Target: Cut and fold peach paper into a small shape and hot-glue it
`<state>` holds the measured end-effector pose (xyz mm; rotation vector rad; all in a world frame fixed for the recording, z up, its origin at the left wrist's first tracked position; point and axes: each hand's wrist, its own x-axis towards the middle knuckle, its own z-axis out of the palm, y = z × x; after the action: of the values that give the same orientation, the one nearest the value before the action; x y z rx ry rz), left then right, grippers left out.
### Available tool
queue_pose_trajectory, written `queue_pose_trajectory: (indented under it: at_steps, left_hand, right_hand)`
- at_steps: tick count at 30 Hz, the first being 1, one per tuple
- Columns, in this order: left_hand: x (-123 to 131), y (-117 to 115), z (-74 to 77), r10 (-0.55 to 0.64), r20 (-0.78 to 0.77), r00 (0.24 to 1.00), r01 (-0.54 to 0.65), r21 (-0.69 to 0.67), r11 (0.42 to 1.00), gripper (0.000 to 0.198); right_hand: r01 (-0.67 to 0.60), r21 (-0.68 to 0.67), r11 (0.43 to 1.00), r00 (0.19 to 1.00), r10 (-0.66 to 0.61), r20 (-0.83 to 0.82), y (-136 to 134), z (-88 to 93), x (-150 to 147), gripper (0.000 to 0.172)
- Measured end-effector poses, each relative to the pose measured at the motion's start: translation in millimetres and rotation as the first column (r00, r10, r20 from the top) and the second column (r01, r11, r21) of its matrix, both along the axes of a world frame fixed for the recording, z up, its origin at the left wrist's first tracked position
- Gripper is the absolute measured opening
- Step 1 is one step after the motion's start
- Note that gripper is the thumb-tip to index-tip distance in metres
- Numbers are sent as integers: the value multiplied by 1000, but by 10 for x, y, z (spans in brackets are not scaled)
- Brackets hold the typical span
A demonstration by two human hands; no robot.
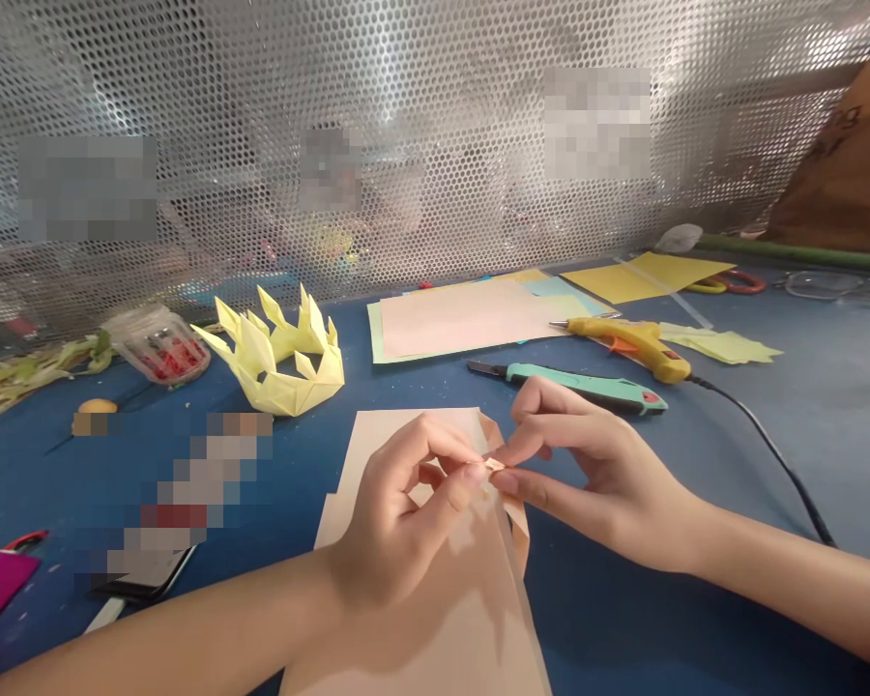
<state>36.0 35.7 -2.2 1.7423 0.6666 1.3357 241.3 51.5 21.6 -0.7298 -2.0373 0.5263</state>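
Between the fingertips of my left hand point(413, 503) and my right hand point(587, 464) is a small folded piece of pale paper point(492, 465). Both hands pinch it between thumb and forefinger, above peach paper sheets point(420, 619) stacked on the blue table. A strip of folded peach paper point(520, 532) lies at the stack's right edge, partly hidden by my right hand. Just beyond that hand rests a green utility knife point(587, 385) with its dark blade pointing left. A yellow folded-paper crown point(290, 367) stands upright past my left hand.
Behind the knife lie a yellow glue gun point(634, 343) with a black cord, more coloured paper point(464, 319) and a yellow sheet point(652, 276). At left are a clear plastic tub point(160, 343) holding red bits and a phone point(149, 580). A perforated metal panel point(435, 87) borders the back.
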Motion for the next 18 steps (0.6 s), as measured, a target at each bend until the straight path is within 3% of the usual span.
queue_pose_trajectory:
  at_steps: [8, 18]
  left_hand:
    - [32, -4, 20, 37, -41, 998, -40, -64, 997, 7]
    - [47, 7, 21, 31, -60, 998, -37, -110, 993, 8]
  right_hand:
    - [-6, -97, 995, 998, -1, -68, -2, -52, 30, 12]
    - [2, -47, 999, 1000, -4, -28, -11, -18, 14, 14]
